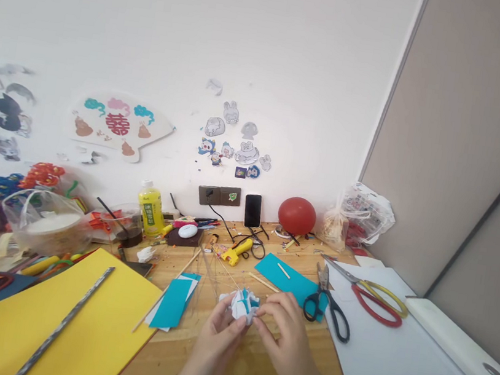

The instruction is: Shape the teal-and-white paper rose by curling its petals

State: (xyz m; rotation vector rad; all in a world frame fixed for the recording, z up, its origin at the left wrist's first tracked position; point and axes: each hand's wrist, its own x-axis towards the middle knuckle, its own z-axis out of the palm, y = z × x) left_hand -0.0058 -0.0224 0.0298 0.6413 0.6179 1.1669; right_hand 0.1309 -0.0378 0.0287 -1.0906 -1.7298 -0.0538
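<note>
A small white and blue folded paper piece [242,306] is held up over the wooden table at the lower middle. My left hand [220,335] wraps round its left side, with the thumb across its front. On its right edge, the fingertips of my right hand [283,332] pinch the paper. Blue paper strips [172,302] lie to the left of my hands, beside a thin wooden stick [154,307]. Behind my right hand are a larger blue sheet [286,279] and black-handled scissors [322,297]. A yellow glue gun [237,253] rests farther back.
Yellow sheets [51,308] with a dark strip cover the left. White paper [414,372], red-and-yellow scissors [378,300] and a white device [460,347] occupy the right. Along the wall stand a yellow bottle [151,208], a phone [253,211] and a red balloon [297,216].
</note>
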